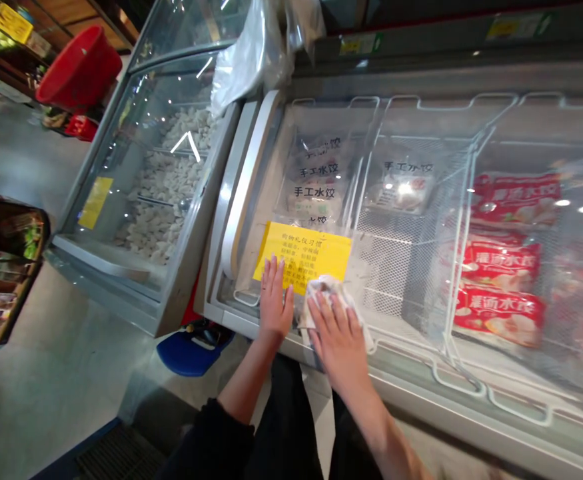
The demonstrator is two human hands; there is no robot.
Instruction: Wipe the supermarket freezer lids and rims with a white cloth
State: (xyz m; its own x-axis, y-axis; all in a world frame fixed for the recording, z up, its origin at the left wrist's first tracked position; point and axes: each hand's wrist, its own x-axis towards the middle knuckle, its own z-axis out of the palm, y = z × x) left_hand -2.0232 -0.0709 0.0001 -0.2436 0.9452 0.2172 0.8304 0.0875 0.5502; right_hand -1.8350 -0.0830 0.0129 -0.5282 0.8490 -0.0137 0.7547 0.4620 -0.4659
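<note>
My left hand [276,300] lies flat with its fingers stretched out, its fingertips on the lower left part of a yellow printed notice [316,250] on the freezer's glass lid [356,280]. My right hand [338,333] presses a crumpled white cloth [316,287] against the glass, by the notice's lower right corner. The cloth shows brownish stains and sticks out around the fingers. Beneath the lid are wire baskets [411,233] with clear dumpling packs [404,190] and red dumpling bags [501,313].
A second glass-topped freezer [141,207] with white lumps inside stands at the left. Clear plastic bags [251,53] hang over its back corner. A blue stool-like object [194,350] is below the gap. Red basins [78,70] and a produce stand [1,267] are farther left.
</note>
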